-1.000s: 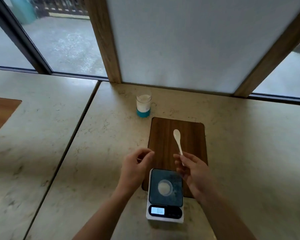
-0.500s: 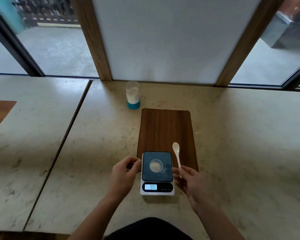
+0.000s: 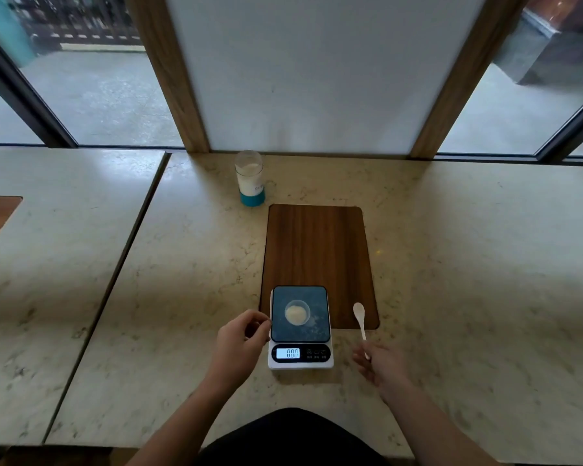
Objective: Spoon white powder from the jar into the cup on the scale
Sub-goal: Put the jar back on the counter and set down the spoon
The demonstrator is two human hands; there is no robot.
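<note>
A small clear cup (image 3: pixel 297 313) with white powder in it sits on the dark platform of a white digital scale (image 3: pixel 300 344), whose display reads 0.00. My right hand (image 3: pixel 381 366) holds a white spoon (image 3: pixel 360 317) by its handle, bowl pointing away, just right of the scale. My left hand (image 3: pixel 241 341) rests at the scale's left edge, fingers curled with nothing visible in them. The clear jar (image 3: pixel 249 178) of white powder, with a teal base, stands open far back near the wall.
A dark wooden board (image 3: pixel 317 250) lies on the marble table (image 3: pixel 468 264) behind the scale, which overlaps its near edge. A seam separates a second table top (image 3: pixel 48 264) on the left. Windows and wooden posts rise behind.
The view has pulled back and tilted down. Both hands and the spoon have drawn nearer to me; the right hand with the spoon has moved rightward away from the scale.
</note>
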